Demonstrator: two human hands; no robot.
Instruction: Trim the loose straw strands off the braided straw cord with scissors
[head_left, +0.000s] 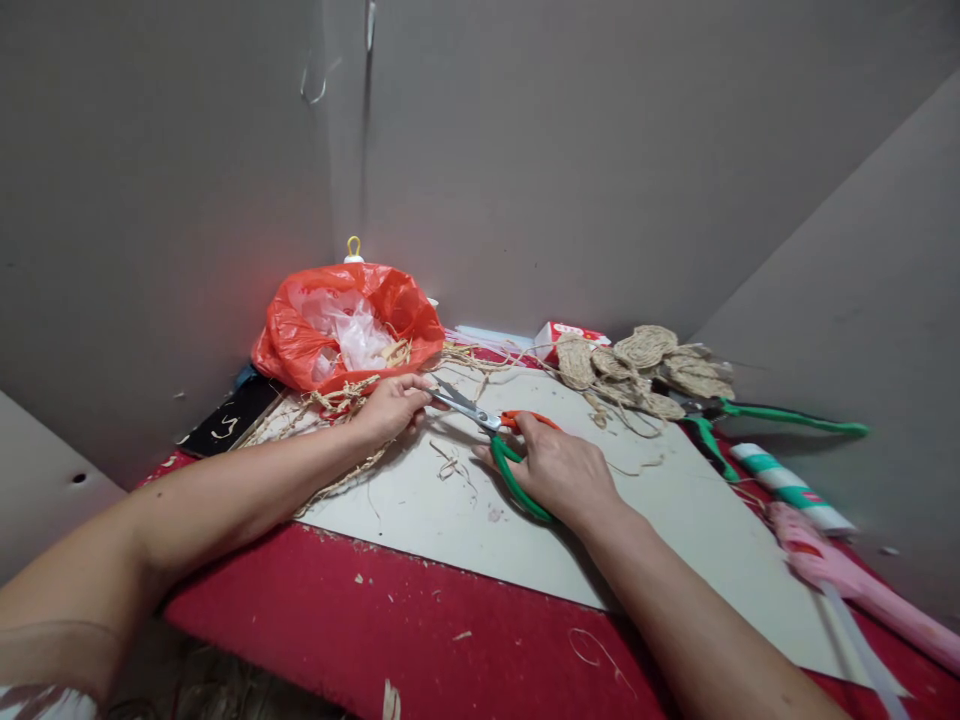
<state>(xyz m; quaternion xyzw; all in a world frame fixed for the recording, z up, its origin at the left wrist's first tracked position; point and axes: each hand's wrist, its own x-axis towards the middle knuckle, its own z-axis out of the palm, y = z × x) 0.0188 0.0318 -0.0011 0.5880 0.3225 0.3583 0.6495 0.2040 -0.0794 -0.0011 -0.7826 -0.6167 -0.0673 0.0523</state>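
My right hand (566, 465) grips a pair of scissors (474, 412) with one green and one orange handle, its blades parted and pointing left. Close to the blade tips, my left hand (394, 408) is closed in a pinch on a straw cord (345, 400). Its fingers hide the exact spot being held. More of the pale braided straw lies beneath my left wrist. Both hands are above a light grey board (420, 530), where a few loose straw scraps (452, 465) lie between them.
Behind my left hand stands a red plastic bag (289, 345) with white plastic inside. Coiled rope pieces (646, 347), green-handled pliers (795, 415), a striped roll (791, 488) and a pink glue gun (832, 565) line the right. A black slab (232, 415) lies left. Grey walls enclose the red table (420, 620).
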